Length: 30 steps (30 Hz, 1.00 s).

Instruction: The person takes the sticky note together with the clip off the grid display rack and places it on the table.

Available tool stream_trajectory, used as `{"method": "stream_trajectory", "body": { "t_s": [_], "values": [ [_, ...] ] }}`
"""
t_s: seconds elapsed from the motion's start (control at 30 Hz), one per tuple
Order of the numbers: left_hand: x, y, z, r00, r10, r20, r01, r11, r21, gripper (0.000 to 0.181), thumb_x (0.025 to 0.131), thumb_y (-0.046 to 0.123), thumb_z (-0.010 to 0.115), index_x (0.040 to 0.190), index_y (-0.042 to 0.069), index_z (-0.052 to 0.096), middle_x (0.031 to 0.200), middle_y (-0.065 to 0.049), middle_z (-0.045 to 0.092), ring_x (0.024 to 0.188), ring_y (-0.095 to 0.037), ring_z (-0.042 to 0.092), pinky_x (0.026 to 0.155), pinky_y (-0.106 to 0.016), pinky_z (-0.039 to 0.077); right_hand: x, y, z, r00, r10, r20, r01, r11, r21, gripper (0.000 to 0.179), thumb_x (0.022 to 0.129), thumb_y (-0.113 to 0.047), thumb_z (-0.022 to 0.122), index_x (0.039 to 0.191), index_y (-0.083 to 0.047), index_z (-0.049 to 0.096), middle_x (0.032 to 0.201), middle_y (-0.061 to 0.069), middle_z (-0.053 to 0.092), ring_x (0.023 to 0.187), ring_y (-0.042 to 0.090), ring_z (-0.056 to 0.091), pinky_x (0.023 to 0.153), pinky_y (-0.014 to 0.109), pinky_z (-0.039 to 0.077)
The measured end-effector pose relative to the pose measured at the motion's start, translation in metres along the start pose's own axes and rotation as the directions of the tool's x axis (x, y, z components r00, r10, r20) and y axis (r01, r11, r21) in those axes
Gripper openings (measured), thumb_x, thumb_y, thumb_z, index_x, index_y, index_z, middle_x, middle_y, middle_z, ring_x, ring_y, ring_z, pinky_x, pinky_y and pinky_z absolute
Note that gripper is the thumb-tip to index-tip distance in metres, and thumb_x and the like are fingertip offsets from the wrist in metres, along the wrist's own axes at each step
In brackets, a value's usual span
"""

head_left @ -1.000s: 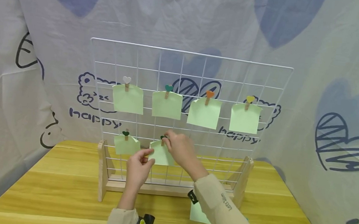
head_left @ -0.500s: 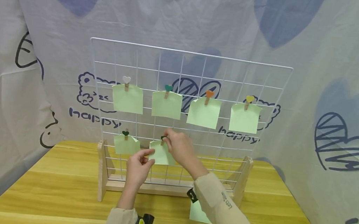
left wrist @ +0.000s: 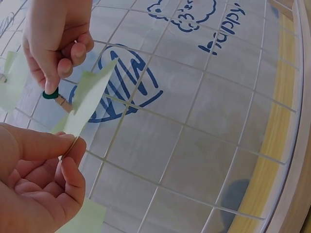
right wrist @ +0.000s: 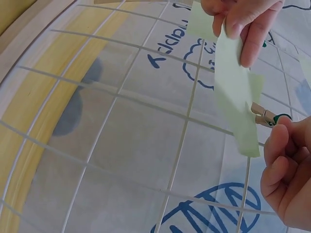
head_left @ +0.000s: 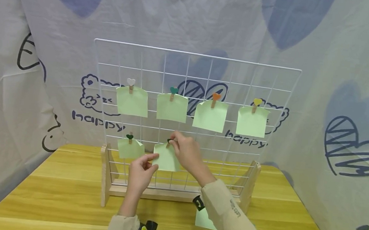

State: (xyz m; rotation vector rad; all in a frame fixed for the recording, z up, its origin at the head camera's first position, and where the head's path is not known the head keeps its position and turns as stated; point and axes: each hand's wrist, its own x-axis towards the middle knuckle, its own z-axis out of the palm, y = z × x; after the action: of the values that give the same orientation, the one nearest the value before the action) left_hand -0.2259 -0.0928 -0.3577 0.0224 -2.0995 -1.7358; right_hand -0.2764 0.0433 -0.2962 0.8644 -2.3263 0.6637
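Observation:
A pale green paper note (head_left: pixel 167 158) stands against the white wire grid (head_left: pixel 189 54), second in the lower row. My left hand (head_left: pixel 142 171) pinches its left edge between thumb and fingers; the left wrist view shows the sheet (left wrist: pixel 87 104) seen nearly edge-on. With thumb and fingertips, my right hand (head_left: pixel 186 153) pinches a small wooden clothespin (right wrist: pixel 264 115) topped by a dark green heart, at the note's top edge. The heart end (left wrist: pixel 50 93) lies under the right fingertips, and the peg's wooden tip overlaps the paper.
Several green notes hang above under heart clothespins, such as the orange one (head_left: pixel 216 97). Left of the hands hangs another note (head_left: pixel 131 149). A loose green sheet (head_left: pixel 204 219) lies on the wooden table (head_left: pixel 278 209), partly behind the right sleeve. Wooden feet (head_left: pixel 104 175) support the grid.
The clothespin has tilted slightly, its heart end shifting right, and the note's lower edge sits a touch lower. Both hands keep their pinch with only small movements.

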Motion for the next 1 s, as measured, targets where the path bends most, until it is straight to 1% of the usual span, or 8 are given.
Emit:
{"method": "stream_trajectory", "body": {
  "t_s": [0.13, 0.27, 0.37, 0.53, 0.63, 0.73, 0.9, 1.0],
  "values": [
    [-0.003, 0.001, -0.002, 1.0, -0.014, 0.001, 0.014, 1.0, -0.014, 0.028, 0.077, -0.008, 0.06, 0.104, -0.002, 0.063, 0.094, -0.012, 0.061, 0.069, -0.015, 0.045, 0.056, -0.017, 0.04, -0.001, 0.001, -0.002, 1.0, 0.002, -0.008, -0.002, 0.997, 0.072, 0.004, 0.087, -0.009, 0.056, 0.089, -0.006, 0.057, 0.068, 0.004, 0.063, 0.049, 0.009, 0.045, 0.042, 0.019, 0.033],
    [-0.005, 0.002, -0.004, 1.0, -0.024, 0.001, 0.025, 0.999, -0.029, 0.028, 0.077, -0.008, 0.061, 0.104, -0.003, 0.063, 0.096, -0.013, 0.061, 0.071, -0.015, 0.047, 0.058, -0.017, 0.042, -0.003, 0.002, -0.005, 0.999, 0.042, 0.021, -0.045, 0.982, 0.183, 0.006, 0.089, -0.008, 0.054, 0.092, -0.004, 0.057, 0.054, -0.001, 0.051, 0.043, 0.006, 0.038, 0.039, 0.018, 0.029],
    [-0.006, 0.001, -0.005, 1.0, -0.025, 0.014, 0.025, 0.999, -0.042, 0.028, 0.077, -0.008, 0.061, 0.104, -0.004, 0.062, 0.097, -0.013, 0.06, 0.072, -0.015, 0.048, 0.06, -0.017, 0.043, -0.005, 0.003, -0.009, 0.993, 0.099, 0.069, -0.114, 0.956, 0.272, 0.009, 0.091, -0.008, 0.05, 0.096, -0.004, 0.056, 0.05, -0.002, 0.045, 0.039, 0.007, 0.038, 0.036, 0.019, 0.03],
    [-0.008, 0.0, -0.005, 0.999, -0.022, 0.033, 0.024, 0.999, -0.047, 0.027, 0.077, -0.007, 0.062, 0.104, -0.004, 0.061, 0.096, -0.013, 0.06, 0.072, -0.015, 0.049, 0.061, -0.017, 0.044, -0.009, 0.005, -0.012, 0.98, 0.164, 0.115, -0.195, 0.916, 0.35, 0.012, 0.091, -0.008, 0.049, 0.1, -0.003, 0.055, 0.057, 0.005, 0.051, 0.038, 0.01, 0.041, 0.036, 0.022, 0.038],
    [-0.009, 0.0, -0.006, 0.999, -0.031, 0.038, 0.033, 0.999, -0.044, 0.027, 0.076, -0.007, 0.063, 0.103, -0.004, 0.061, 0.093, -0.013, 0.06, 0.073, -0.016, 0.05, 0.06, -0.017, 0.044, -0.011, 0.007, -0.011, 0.981, 0.172, 0.092, -0.194, 0.91, 0.368, 0.011, 0.09, -0.007, 0.052, 0.098, -0.001, 0.057, 0.066, 0.008, 0.056, 0.042, 0.01, 0.043, 0.039, 0.022, 0.04],
    [-0.009, 0.0, -0.005, 0.998, -0.039, 0.044, 0.04, 0.998, -0.04, 0.027, 0.076, -0.007, 0.064, 0.103, -0.004, 0.061, 0.092, -0.012, 0.06, 0.073, -0.016, 0.05, 0.06, -0.017, 0.045, -0.013, 0.008, -0.011, 0.984, 0.17, 0.047, -0.174, 0.896, 0.408, 0.01, 0.087, -0.003, 0.055, 0.094, 0.002, 0.059, 0.073, 0.009, 0.059, 0.047, 0.016, 0.048, 0.042, 0.022, 0.041],
    [-0.011, -0.002, -0.005, 0.998, -0.036, 0.051, 0.037, 0.999, -0.03, 0.026, 0.075, -0.007, 0.064, 0.101, -0.004, 0.062, 0.093, -0.012, 0.06, 0.074, -0.016, 0.051, 0.061, -0.018, 0.045, -0.019, 0.011, -0.013, 0.984, 0.176, 0.005, -0.158, 0.87, 0.467, 0.009, 0.084, 0.001, 0.057, 0.091, 0.005, 0.062, 0.075, 0.013, 0.061, 0.053, 0.016, 0.052, 0.042, 0.023, 0.043],
    [-0.012, -0.003, -0.004, 0.997, -0.034, 0.063, 0.037, 0.999, -0.032, 0.026, 0.075, -0.007, 0.064, 0.101, -0.004, 0.062, 0.094, -0.012, 0.06, 0.074, -0.016, 0.052, 0.06, -0.018, 0.045, -0.022, 0.013, -0.013, 0.981, 0.195, 0.002, -0.17, 0.854, 0.492, 0.01, 0.083, 0.001, 0.059, 0.091, 0.005, 0.063, 0.075, 0.014, 0.061, 0.055, 0.016, 0.053, 0.043, 0.03, 0.047]
  ]
}}
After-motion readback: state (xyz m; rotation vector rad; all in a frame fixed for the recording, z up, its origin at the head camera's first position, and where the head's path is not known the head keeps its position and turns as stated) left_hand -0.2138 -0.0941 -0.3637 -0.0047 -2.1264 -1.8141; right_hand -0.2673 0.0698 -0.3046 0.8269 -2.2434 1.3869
